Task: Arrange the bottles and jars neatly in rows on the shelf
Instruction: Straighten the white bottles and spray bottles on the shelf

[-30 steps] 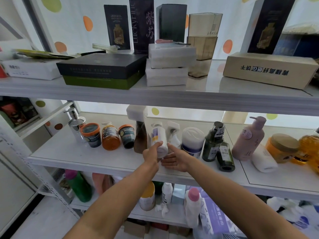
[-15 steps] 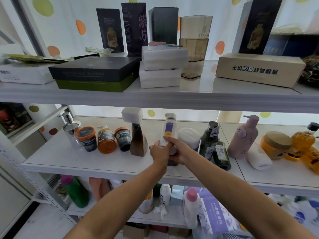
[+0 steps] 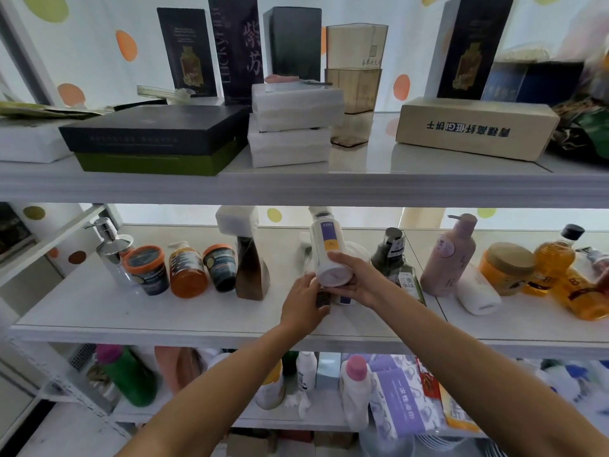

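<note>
My right hand point(image 3: 361, 280) grips a white bottle point(image 3: 328, 252) with a purple and yellow label, lifted off the middle shelf point(image 3: 131, 311) and tipped so its round base faces me. Just below it, my left hand point(image 3: 303, 303) curls round a small dark-based bottle point(image 3: 322, 298), which is blurred and mostly hidden. A neat row stands at the left: chrome pump point(image 3: 112, 252), orange-lidded jar point(image 3: 146, 268), orange bottle point(image 3: 186, 270), second jar point(image 3: 220, 267), brown spray bottle point(image 3: 250, 265).
Right of my hands are a white jar point(image 3: 357, 250), dark green bottles point(image 3: 393, 249), a pink pump bottle point(image 3: 448, 255), a white bottle on its side point(image 3: 478, 293), a yellow jar point(image 3: 507, 268) and amber bottles point(image 3: 555, 258). Boxes fill the shelf above, close over the bottle tops.
My right hand has raised the white bottle and tipped its base toward me. My left hand has let go of it and dropped onto the small dark-based bottle.
</note>
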The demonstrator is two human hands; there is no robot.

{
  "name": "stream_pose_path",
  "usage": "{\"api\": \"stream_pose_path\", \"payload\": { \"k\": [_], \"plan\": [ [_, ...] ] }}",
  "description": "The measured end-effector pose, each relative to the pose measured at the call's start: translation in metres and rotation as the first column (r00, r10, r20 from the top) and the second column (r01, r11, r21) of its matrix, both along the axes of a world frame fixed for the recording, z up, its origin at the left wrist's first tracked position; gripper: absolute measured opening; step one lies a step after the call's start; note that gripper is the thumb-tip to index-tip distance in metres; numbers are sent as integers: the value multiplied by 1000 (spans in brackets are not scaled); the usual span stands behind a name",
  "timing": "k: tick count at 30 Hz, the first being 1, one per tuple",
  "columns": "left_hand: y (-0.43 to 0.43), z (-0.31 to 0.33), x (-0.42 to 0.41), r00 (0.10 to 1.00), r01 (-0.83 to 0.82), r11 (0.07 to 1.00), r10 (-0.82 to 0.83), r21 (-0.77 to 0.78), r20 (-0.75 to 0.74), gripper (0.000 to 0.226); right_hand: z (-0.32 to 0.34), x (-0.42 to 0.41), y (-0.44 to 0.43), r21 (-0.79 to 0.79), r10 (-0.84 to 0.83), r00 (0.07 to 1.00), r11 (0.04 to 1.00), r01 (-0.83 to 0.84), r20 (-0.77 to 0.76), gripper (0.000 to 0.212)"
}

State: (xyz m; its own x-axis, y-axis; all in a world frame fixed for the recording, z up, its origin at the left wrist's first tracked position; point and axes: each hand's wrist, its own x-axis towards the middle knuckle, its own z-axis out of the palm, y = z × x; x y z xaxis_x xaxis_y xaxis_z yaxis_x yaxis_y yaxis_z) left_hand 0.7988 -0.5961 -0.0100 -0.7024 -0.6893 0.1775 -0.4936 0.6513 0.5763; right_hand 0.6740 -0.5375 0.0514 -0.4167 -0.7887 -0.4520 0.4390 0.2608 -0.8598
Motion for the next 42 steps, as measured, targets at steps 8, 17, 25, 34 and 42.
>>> {"api": "stream_pose_path", "payload": {
  "k": [8, 17, 25, 34, 42],
  "plan": [
    [-11, -6, 4, 948, 183, 920, -71, -347, 311, 58, -4, 1, 5, -5, 1, 1000, 1000, -1, -8, 39],
    [-14, -8, 4, 948, 76, 934, 41, -349, 314, 54, -7, 7, 6, -26, -5, 999, 1000, 6, 47, 24],
    [-10, -8, -1, 918, 142, 953, -25, -269, 395, 56, -8, 8, 11, -33, 16, 1000, 999, -15, 14, 41],
    [-14, -3, -9, 921, 105, 968, -8, -228, 390, 60, -9, 4, 12, -53, 19, 998, 998, -16, 63, 24],
    [-29, 1, 7, 878, 144, 933, 34, -331, 477, 46, -11, 6, 8, -58, 23, 997, 998, -19, 77, 22]
  ]
}}
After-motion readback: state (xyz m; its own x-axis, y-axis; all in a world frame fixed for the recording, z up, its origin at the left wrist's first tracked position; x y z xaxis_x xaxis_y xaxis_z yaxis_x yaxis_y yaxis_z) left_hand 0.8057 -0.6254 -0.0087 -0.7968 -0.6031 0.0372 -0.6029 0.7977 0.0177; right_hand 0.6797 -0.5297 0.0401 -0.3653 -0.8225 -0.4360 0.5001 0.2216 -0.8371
